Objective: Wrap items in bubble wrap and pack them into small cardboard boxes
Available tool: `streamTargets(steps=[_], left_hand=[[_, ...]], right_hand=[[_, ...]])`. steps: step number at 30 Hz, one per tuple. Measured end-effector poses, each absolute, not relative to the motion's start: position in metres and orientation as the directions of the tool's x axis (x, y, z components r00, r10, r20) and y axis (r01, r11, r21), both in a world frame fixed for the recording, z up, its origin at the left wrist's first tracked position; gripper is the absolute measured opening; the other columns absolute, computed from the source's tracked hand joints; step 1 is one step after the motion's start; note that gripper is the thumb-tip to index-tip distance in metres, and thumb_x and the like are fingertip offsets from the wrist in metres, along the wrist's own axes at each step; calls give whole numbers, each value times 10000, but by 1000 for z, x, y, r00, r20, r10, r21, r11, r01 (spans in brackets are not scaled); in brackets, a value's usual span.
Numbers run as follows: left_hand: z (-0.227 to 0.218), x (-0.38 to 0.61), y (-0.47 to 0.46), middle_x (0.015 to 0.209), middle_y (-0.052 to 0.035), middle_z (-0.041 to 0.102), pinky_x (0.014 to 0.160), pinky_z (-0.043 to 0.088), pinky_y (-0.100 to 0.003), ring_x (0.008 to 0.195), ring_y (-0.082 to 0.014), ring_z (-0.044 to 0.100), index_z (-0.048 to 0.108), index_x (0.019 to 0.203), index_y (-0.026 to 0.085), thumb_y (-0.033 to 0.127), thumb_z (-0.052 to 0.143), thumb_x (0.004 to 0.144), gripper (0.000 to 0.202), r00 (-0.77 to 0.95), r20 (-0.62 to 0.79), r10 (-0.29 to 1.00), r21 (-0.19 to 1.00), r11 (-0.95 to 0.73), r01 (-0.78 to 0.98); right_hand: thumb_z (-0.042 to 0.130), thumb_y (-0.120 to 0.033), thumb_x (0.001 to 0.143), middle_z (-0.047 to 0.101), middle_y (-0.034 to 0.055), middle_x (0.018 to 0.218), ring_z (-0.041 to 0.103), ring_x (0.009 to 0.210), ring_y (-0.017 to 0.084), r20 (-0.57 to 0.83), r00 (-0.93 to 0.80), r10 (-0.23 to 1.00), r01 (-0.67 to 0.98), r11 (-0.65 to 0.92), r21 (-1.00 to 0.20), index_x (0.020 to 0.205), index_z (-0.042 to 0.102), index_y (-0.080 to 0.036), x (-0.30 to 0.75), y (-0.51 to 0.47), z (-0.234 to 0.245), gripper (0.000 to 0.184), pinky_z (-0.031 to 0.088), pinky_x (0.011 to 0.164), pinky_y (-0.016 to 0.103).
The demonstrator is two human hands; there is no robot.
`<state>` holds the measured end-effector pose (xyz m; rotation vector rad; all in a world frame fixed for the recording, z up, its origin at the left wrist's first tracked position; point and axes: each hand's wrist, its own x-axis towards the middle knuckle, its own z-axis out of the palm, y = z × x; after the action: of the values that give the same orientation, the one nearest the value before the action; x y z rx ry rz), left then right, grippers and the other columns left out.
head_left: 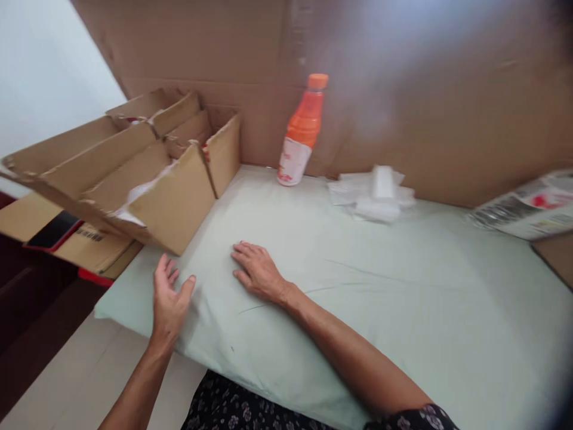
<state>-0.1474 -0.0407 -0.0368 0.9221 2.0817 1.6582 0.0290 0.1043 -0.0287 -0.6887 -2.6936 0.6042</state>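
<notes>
My left hand (171,298) hovers at the table's left front edge with thumb and fingers apart and nothing in it. Just beyond its fingertips is the near corner of a divided cardboard box (179,197); the two look apart. My right hand (257,270) lies palm down on the pale green cloth (286,221), fingers stretched out, holding nothing. Inside the box's compartments some white and red items show only in part; the walls hide the rest.
An orange bottle (302,131) with a white label stands at the back against a cardboard wall (215,42). Right of it lie white plastic sheets or packets (376,194). A clear plastic package (532,206) sits at the far right. Another cardboard box (98,245) is under the divided one.
</notes>
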Motion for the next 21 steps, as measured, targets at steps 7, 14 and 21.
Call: streamTargets(steps=[7,14,21], left_hand=[[-47,-112,-27,1343,-121,637,1026,507,-563,1252,-366,586,615,1311,268,564,549,887,521,27,232,972,577,-160,801],[-48,15,-7,1465,-109,578,1043,491,-523,1350,-336,524,608,1323,262,373,584,912,427,672,381,635,262,-772,580],[-41,83,-53,1467,-101,583,1153,434,-470,1438,-291,444,612,1316,211,240,630,806,510,804,417,424,329,-895,301]], right_hand=[[541,-413,1004,501,82,1545,403,1448,236,160,-879,450,416,885,-209,1390,573,-185,135,53,-25,449,338,1162,405],[622,-292,925,556,174,1472,454,1404,325,111,-250,962,961,261,-91,1267,661,-151,342,66,3,372,345,1120,502],[629,-314,877,511,290,1425,394,1371,416,615,361,701,868,-494,54,1365,518,-76,580,60,117,554,285,1034,624]])
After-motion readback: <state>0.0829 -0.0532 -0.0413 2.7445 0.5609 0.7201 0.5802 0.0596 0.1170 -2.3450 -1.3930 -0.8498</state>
